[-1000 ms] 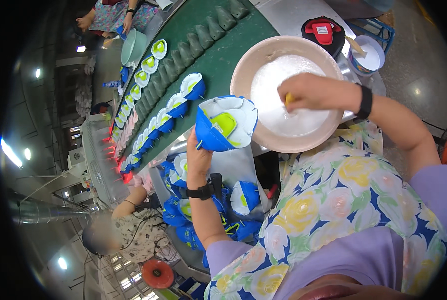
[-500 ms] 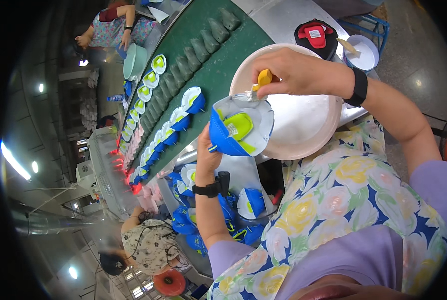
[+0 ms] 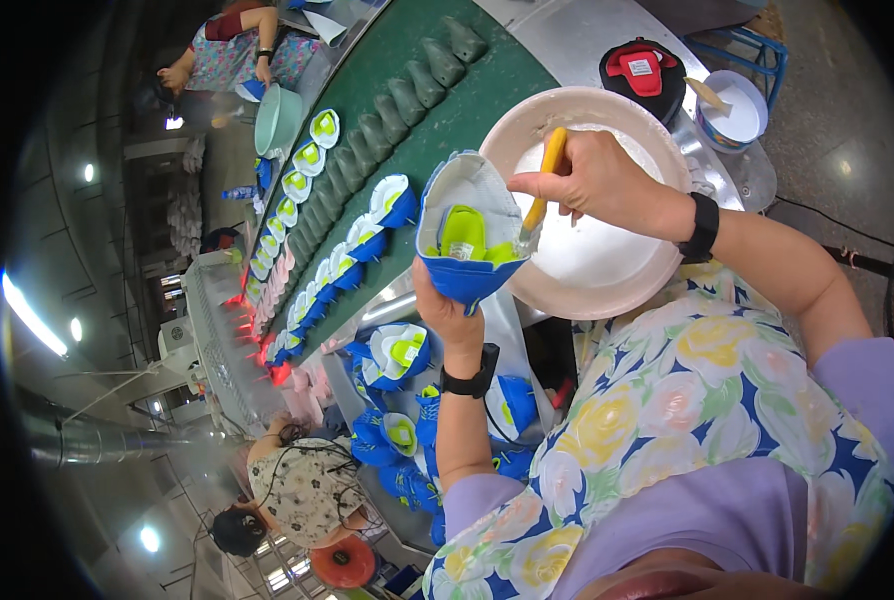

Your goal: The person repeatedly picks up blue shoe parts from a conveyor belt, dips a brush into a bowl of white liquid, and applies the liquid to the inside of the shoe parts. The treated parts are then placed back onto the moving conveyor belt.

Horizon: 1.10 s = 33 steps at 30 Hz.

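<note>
My left hand [image 3: 447, 315] grips a blue shoe upper [image 3: 472, 278] from below, its white lining and lime-green tongue turned toward me. Closed around a yellow-handled brush [image 3: 544, 190], my right hand [image 3: 617, 185] is over the left part of a pale pink basin [image 3: 537, 285]. The bristle end sits at the right edge of the shoe upper, beside the lime-green part; fingers and angle partly hide the contact. White liquid [image 3: 607, 265] lies in the basin under my right hand.
A green conveyor belt [image 3: 497, 100] carries grey shoe lasts [image 3: 407, 100] and rows of shoe uppers [image 3: 392, 205]. More blue uppers [image 3: 397, 350] fill a tray below my left wrist. A bucket [image 3: 737, 115] with a brush and a black-red item [image 3: 642, 80] stand far right. Two co-workers sit at left.
The shoe upper has tilted more upright in my left hand. My right hand has brought the brush from its top edge down to its right edge, the handle now pointing up.
</note>
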Tool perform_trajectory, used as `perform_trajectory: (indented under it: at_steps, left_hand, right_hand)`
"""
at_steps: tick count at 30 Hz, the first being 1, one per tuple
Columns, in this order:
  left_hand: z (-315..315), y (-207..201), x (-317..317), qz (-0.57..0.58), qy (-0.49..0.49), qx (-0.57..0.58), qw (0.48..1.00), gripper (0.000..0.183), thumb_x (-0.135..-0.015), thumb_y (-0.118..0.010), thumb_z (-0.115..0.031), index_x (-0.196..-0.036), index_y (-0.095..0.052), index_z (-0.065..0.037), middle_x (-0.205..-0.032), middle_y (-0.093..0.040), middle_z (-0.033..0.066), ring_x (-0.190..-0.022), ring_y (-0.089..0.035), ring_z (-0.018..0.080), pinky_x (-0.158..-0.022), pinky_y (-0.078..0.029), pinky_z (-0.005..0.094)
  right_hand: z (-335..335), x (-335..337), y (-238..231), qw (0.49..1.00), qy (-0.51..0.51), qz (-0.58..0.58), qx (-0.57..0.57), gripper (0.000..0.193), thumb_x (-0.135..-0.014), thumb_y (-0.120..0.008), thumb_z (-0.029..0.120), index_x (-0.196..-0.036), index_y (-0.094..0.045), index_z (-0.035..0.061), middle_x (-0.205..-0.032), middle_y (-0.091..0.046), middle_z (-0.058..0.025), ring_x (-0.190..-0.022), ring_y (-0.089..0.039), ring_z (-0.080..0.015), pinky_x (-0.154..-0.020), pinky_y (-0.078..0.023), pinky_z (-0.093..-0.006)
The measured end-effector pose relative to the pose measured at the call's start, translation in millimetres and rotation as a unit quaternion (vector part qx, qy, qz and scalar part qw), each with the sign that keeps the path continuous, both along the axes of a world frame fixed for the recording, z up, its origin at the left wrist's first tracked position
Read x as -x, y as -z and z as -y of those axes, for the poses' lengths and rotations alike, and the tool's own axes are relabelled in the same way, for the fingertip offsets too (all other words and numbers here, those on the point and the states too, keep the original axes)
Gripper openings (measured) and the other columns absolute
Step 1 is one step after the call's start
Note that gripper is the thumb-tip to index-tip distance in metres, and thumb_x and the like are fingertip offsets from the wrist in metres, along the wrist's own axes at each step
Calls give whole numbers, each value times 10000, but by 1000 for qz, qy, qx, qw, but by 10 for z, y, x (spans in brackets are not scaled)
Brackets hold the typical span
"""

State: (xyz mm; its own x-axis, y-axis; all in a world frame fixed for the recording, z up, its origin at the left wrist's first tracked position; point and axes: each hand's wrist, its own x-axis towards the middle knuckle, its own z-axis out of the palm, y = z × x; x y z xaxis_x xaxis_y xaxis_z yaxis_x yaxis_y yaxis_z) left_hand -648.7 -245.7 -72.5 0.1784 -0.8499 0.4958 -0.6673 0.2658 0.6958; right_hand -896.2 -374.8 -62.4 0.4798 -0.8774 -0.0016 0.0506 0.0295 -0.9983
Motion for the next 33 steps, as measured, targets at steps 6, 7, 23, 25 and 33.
perform_trajectory:
  at_steps: [6, 7, 23, 25, 33]
  left_hand:
    - [98, -177, -37, 88, -45, -33, 995, 405, -928, -638, -149, -1290, -545, 7, -1208, -628, 143, -1160, -601, 272, -964, -479, 374]
    - [79, -170, -94, 23, -50, -93, 994, 387, -936, -628, -147, -1282, -546, 5, -1196, -629, 144, -1165, -599, 279, -960, -484, 377]
    - [76, -10, 563, -787, 34, -412, 457, 365, -994, -510, -299, -1253, -545, -45, -1033, -679, 169, -631, -694, 219, -404, -557, 264]
    - [33, 132, 380, -778, 109, -424, 451, 331, -967, -562, -245, -1235, -556, -52, -976, -678, 130, -645, -689, 186, -406, -537, 241]
    - [123, -65, 329, -633, -9, -373, 678, 262, -918, -634, -158, -1159, -603, -60, -803, -645, 47, -437, -503, 83, -314, -312, 192]
  right_hand:
    - [65, 190, -42, 996, -23, 84, -22, 343, -881, -755, 301, -847, -654, -26, -714, -667, -72, -610, -646, -103, -545, -523, -218]
    - [91, 234, -49, 993, -28, 111, -4, 301, -884, -756, 273, -865, -657, -11, -738, -668, -58, -640, -647, -95, -569, -520, -213]
    - [125, 242, -210, 861, -167, 58, 477, 165, -896, -661, 205, -935, -584, 64, -960, -651, -102, -833, -649, -290, -699, -530, -387]
    - [174, 290, -185, 885, -165, 27, 434, 182, -906, -671, 224, -927, -605, 56, -918, -654, -119, -780, -643, -299, -668, -515, -394]
    - [334, 443, -207, 955, -175, -81, 224, 243, -863, -743, 249, -862, -653, 23, -733, -641, -127, -670, -632, -290, -614, -499, -356]
